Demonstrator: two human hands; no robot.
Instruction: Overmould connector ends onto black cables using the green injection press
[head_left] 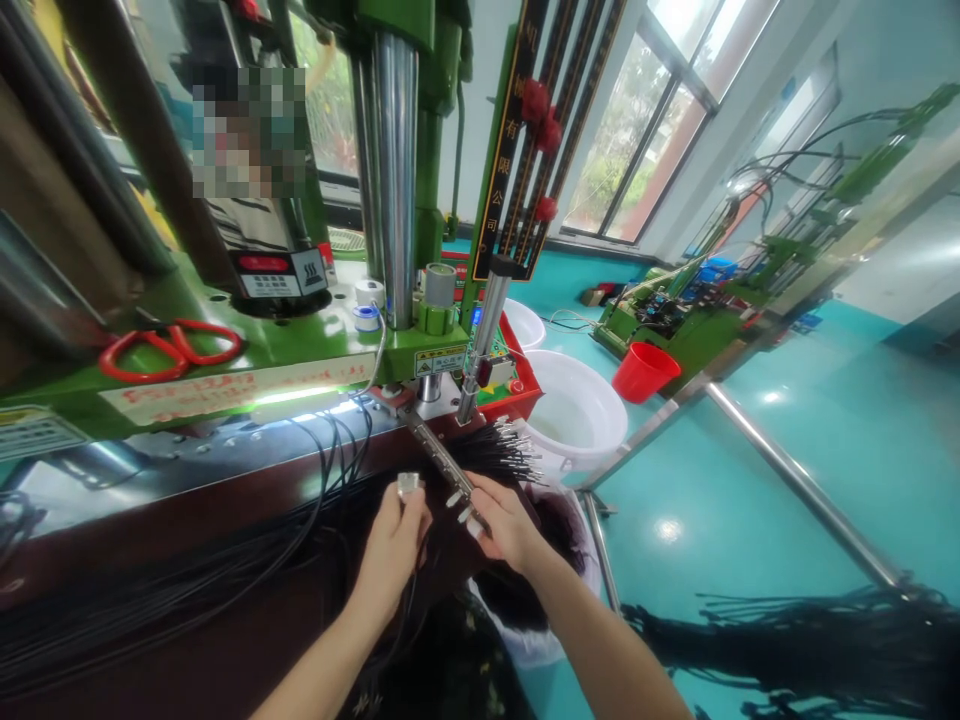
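Note:
My left hand pinches a small clear-and-silver connector between thumb and fingers. A black cable seems to hang below that hand. To its right, my right hand is closed on the near end of a long, narrow metal bar. Small pale pieces stick out of the bar beside my fingers. The bar's far end rests near the green machine's metal bed. Just beyond my right hand lies a bundle of black cables with bare silvery tips.
Red-handled scissors lie on the green press. More black cables run across the brown table. A white tub, a lined bin, a red bucket and a metal rail stand to the right.

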